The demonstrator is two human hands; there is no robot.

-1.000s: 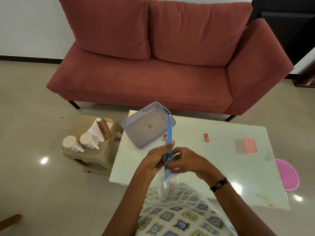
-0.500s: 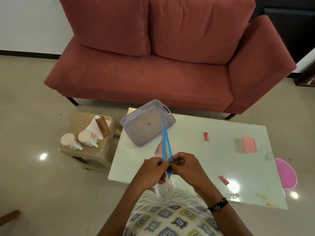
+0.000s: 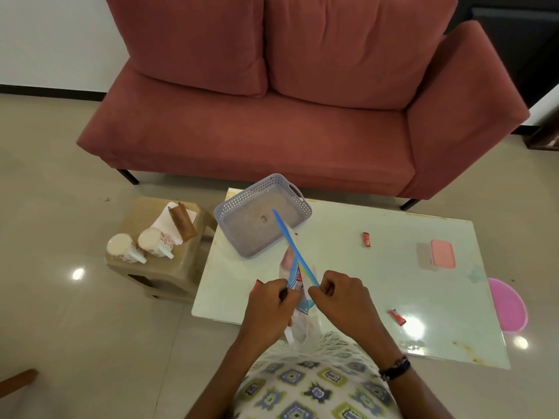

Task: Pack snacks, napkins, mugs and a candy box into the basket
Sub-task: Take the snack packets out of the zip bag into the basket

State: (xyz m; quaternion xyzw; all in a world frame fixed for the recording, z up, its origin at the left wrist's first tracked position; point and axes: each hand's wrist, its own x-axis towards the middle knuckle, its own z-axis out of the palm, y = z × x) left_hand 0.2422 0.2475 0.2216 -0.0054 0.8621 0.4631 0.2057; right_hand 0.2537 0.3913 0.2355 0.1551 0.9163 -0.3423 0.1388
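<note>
While our left hand [image 3: 270, 306] and right hand [image 3: 341, 300] each pinch the blue-topped clear zip bag [image 3: 298, 285] above the glass table's [image 3: 363, 273] near edge, we note the grey basket [image 3: 262, 216] sitting empty just beyond, at the far-left corner.

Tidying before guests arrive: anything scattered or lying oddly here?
Yes. Small red candies lie scattered loose on the glass table, and two mugs lie tipped on their sides on the stool.
</note>
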